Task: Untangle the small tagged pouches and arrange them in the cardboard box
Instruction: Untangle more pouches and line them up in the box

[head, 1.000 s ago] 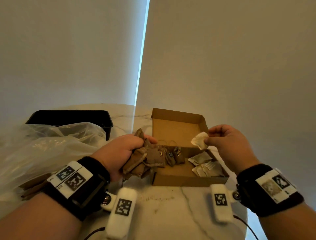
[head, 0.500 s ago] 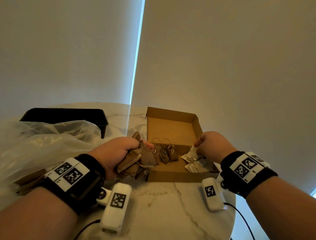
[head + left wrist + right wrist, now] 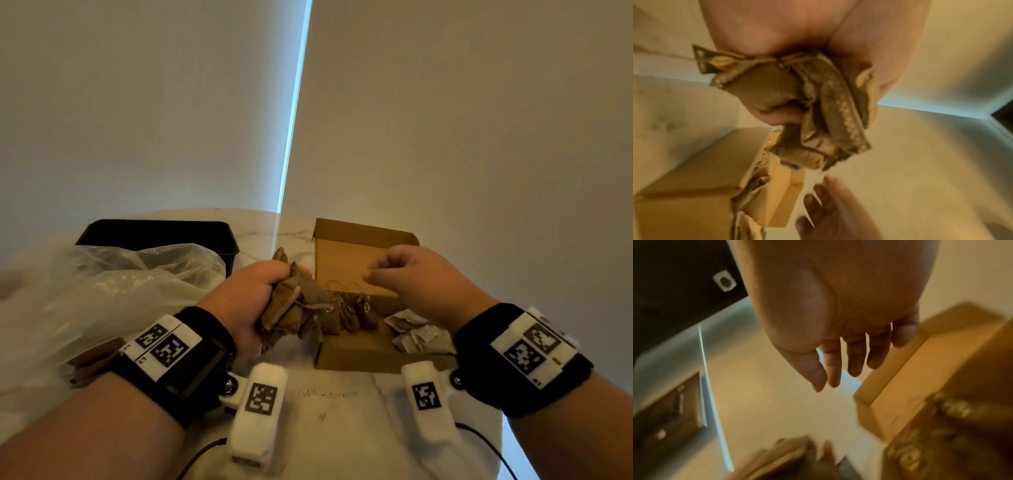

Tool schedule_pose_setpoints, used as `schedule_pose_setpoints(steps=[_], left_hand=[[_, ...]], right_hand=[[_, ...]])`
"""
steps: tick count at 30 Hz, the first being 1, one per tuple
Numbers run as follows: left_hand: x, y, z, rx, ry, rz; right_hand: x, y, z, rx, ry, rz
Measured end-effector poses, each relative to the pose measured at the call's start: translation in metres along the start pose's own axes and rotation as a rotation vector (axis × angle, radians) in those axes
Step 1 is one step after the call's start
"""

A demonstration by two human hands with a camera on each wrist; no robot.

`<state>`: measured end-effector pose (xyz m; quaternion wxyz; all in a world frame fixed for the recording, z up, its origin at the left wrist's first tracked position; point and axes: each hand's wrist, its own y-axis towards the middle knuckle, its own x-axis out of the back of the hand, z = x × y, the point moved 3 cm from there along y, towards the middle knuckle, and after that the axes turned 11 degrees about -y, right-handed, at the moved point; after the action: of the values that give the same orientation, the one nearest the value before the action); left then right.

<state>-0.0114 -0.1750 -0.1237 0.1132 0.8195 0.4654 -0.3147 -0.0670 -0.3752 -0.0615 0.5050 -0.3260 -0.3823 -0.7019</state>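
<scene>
The left hand (image 3: 251,298) clenches the tangled brown pouches (image 3: 294,308) at the cardboard box's (image 3: 356,353) left edge, while the empty, loosely fingered right hand (image 3: 416,284) hovers over the box, just right of the bundle and nearest its dangling tags.

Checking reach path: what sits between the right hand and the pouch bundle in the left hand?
Head view: only air over the cardboard box, with three small tagged pouches standing below, between right hand and bundle.

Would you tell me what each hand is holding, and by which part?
The left hand grips a bunch of brown pouches around their middles; the right hand holds nothing.
</scene>
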Motion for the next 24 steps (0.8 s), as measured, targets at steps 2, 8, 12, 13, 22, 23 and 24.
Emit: schedule_pose_setpoints(steps=[2, 8, 12, 13, 22, 23, 24], left_hand=[[0.001, 0.002, -0.004, -0.023, -0.066, -0.057], [0.011, 0.006, -0.011, -0.039, -0.185, -0.140], [0.013, 0.008, -0.010, -0.018, -0.241, -0.186], [0.014, 0.009, -0.010, -0.010, -0.240, -0.209], [0.014, 0.012, -0.002, 0.027, -0.233, -0.262], [0.013, 0.012, 0.000, 0.029, -0.226, -0.266], [0.013, 0.011, 0.000, 0.026, -0.214, -0.271]], right_hand=[[-0.010, -0.006, 0.026, 0.067, 0.224, 0.036], [-0.050, -0.003, 0.061, 0.280, 0.504, 0.122], [-0.076, 0.001, 0.053, 0.262, 0.633, 0.149], [-0.081, 0.002, 0.050, 0.258, 0.654, 0.154], [-0.094, 0.003, 0.041, 0.262, 0.583, 0.084], [-0.095, 0.003, 0.041, 0.261, 0.578, 0.077], [-0.095, 0.003, 0.041, 0.257, 0.580, 0.071]])
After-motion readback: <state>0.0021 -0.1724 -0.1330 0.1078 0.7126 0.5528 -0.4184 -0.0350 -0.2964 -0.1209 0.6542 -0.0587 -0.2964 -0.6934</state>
